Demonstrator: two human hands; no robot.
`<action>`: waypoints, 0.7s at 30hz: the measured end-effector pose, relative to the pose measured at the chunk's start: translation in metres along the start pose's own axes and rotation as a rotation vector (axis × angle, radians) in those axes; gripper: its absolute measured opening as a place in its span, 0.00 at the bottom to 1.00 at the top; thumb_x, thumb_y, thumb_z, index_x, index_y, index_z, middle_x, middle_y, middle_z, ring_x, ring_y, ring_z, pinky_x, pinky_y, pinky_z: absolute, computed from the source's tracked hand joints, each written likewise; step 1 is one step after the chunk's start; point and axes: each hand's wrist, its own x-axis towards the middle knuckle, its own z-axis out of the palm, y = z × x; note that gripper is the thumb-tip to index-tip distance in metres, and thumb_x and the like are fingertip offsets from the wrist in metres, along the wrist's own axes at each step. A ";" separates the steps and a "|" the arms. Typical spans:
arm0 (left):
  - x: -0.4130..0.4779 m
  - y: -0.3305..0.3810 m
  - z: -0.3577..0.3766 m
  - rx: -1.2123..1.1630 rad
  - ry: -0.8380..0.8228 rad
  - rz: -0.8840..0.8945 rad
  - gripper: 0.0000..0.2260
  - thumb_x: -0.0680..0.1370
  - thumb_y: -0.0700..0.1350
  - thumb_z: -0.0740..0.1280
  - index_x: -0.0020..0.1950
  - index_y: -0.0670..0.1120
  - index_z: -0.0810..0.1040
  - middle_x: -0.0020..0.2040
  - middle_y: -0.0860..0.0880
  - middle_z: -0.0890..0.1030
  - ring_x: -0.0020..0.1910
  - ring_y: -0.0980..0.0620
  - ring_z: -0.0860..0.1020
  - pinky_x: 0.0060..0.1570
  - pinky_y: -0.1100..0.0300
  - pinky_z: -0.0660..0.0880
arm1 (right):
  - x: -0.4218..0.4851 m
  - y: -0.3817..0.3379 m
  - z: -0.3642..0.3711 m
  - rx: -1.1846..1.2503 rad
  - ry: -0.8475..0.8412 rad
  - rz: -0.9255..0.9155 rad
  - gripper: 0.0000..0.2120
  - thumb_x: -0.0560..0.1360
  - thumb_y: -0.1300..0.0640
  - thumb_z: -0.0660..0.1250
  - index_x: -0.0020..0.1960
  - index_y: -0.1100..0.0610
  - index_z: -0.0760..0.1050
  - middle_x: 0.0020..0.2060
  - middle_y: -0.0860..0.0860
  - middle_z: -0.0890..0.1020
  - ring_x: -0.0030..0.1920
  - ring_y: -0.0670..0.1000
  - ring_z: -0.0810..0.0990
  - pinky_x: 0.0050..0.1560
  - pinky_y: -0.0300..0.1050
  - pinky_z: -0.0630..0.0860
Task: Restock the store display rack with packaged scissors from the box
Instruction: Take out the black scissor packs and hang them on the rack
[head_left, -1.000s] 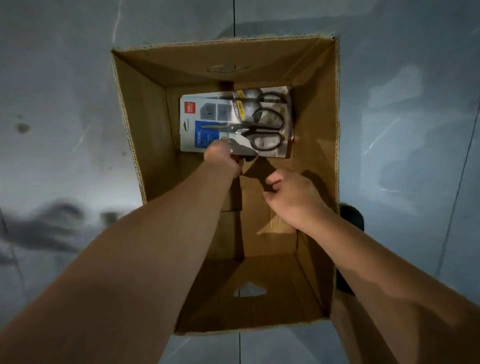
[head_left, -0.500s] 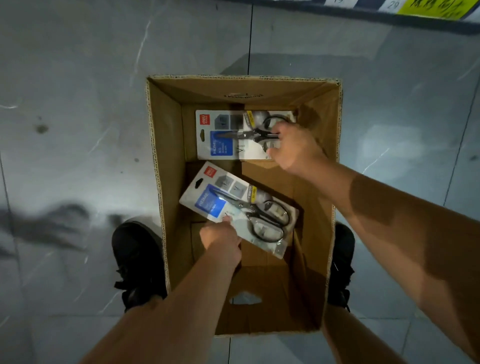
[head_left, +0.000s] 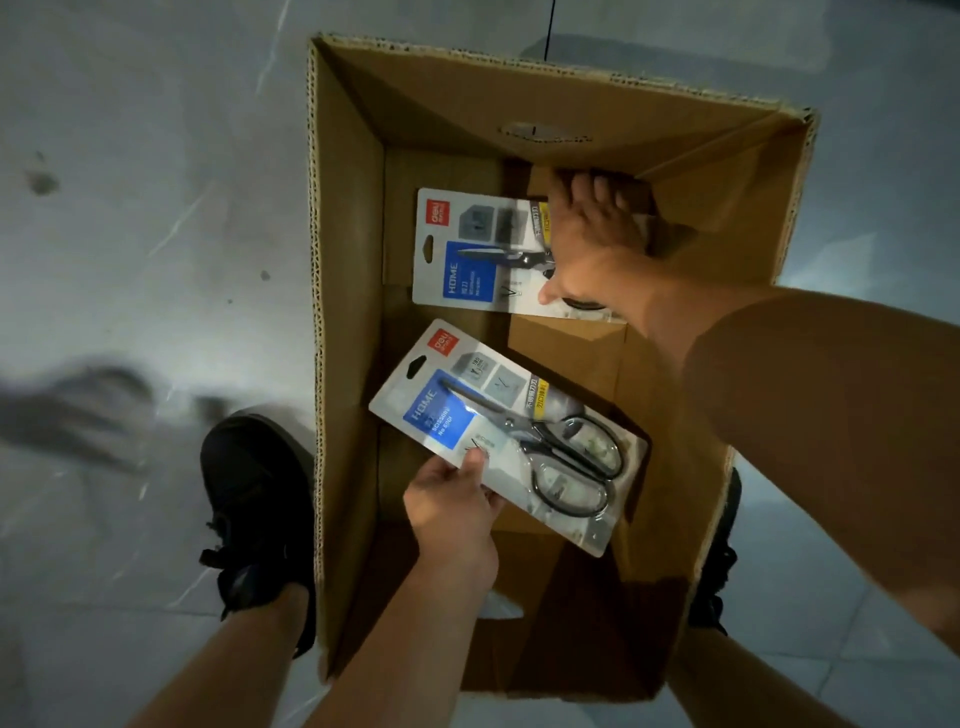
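Note:
An open cardboard box (head_left: 348, 322) stands on the floor between my feet. My left hand (head_left: 454, 501) pinches the lower edge of a packaged pair of scissors (head_left: 511, 434), a white and blue card with black-handled scissors, held tilted above the box bottom. A second scissors package (head_left: 470, 254) lies flat at the far end of the box. My right hand (head_left: 589, 236) lies over its right half, fingers curled over the far edge and thumb at the near edge, hiding the scissor handles.
Grey tiled floor (head_left: 130, 234) surrounds the box. My black shoes stand at either side, left shoe (head_left: 257, 514) and right shoe (head_left: 719, 561). The box walls are tall, with a handle cut-out (head_left: 543, 132) in the far wall. The display rack is out of view.
My left hand has lifted one package up and toward me. My right hand has reached forward onto the second package and now covers more of it. The view has moved closer.

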 end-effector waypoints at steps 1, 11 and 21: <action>-0.001 -0.002 0.001 -0.006 -0.012 0.005 0.08 0.77 0.38 0.68 0.44 0.51 0.77 0.44 0.49 0.83 0.45 0.50 0.83 0.42 0.52 0.81 | -0.004 -0.001 -0.002 0.031 -0.027 0.005 0.57 0.54 0.43 0.82 0.74 0.55 0.56 0.68 0.59 0.69 0.68 0.61 0.67 0.66 0.57 0.66; -0.051 -0.006 -0.014 0.144 0.037 0.193 0.08 0.80 0.42 0.65 0.45 0.54 0.79 0.45 0.51 0.84 0.46 0.52 0.83 0.50 0.48 0.81 | -0.087 -0.008 -0.061 0.248 -0.140 -0.075 0.04 0.75 0.57 0.68 0.49 0.52 0.74 0.43 0.52 0.80 0.40 0.52 0.76 0.38 0.46 0.73; -0.197 0.083 -0.088 0.280 -0.090 0.532 0.09 0.79 0.45 0.66 0.41 0.44 0.80 0.38 0.46 0.83 0.36 0.49 0.79 0.39 0.55 0.78 | -0.226 0.022 -0.217 0.976 0.044 0.334 0.06 0.69 0.58 0.74 0.44 0.57 0.79 0.32 0.49 0.78 0.34 0.50 0.77 0.30 0.37 0.70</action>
